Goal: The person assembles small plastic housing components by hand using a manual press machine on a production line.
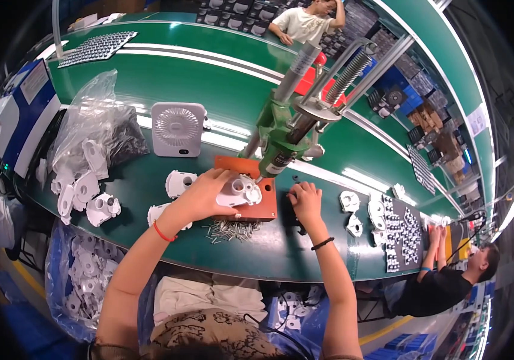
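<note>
My left hand (204, 195) grips a white plastic housing (236, 197) with round openings, holding it on an orange block (266, 210). Directly over that housing stands the head of a green bench press (280, 150) with a coil spring. My right hand (306, 201) is to the right of the block, low over the table. Its fingers are curled together beside a few small dark pieces (296, 178); what they hold, if anything, is hidden. A heap of small metal pins or screws (233, 231) lies in front of the block.
White housings (179, 182) lie left of the block, others (349, 201) to the right. A small white fan (178, 129) stands behind my left arm. Far left are a plastic bag (86, 120) and a blue-white machine (26, 114). Two people work nearby, one across, one at right beside a parts tray (402, 234).
</note>
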### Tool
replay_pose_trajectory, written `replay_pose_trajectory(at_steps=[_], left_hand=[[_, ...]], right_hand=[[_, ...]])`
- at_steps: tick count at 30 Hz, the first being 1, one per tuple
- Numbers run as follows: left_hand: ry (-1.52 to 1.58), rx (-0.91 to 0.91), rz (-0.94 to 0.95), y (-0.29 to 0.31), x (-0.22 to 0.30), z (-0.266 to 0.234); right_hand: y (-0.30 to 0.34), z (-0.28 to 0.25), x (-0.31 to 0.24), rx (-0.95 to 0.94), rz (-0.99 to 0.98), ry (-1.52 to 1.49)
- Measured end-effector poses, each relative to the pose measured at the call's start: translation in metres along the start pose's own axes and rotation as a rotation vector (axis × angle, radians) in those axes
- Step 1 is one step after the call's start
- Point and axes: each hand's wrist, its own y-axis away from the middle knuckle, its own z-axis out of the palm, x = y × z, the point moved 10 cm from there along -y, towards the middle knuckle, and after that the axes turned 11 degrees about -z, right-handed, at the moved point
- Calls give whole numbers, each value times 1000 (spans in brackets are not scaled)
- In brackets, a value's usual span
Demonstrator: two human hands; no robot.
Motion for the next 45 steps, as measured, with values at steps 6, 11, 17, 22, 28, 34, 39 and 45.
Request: replay_pose_trajectory(at_steps=[6, 11, 17, 22, 28, 34, 39, 45], left_hand=[[-101, 44, 40, -13, -13, -1], [-170, 40, 123, -23, -11, 4], [-191, 111, 83, -22, -21, 0], [-150, 181, 156, -19, -6, 3], [-166, 188, 98, -22, -11, 16], [-94, 208, 113, -18, -6, 7], [-120, 174, 85, -18, -11, 13], [-124, 161, 50, -17, -10, 18]], right_hand=[[-8, 9, 11, 0, 146, -411], [-17, -23, 0, 261, 196, -755], [-31, -25, -32, 236, 226, -1098], [-39, -21, -53, 169, 237, -946], [-38, -31, -83, 207, 81, -587], [-22, -60, -127, 97, -339, -339], [23, -69, -103, 112, -72, -373], [54, -28, -148, -80, -286, -194]])
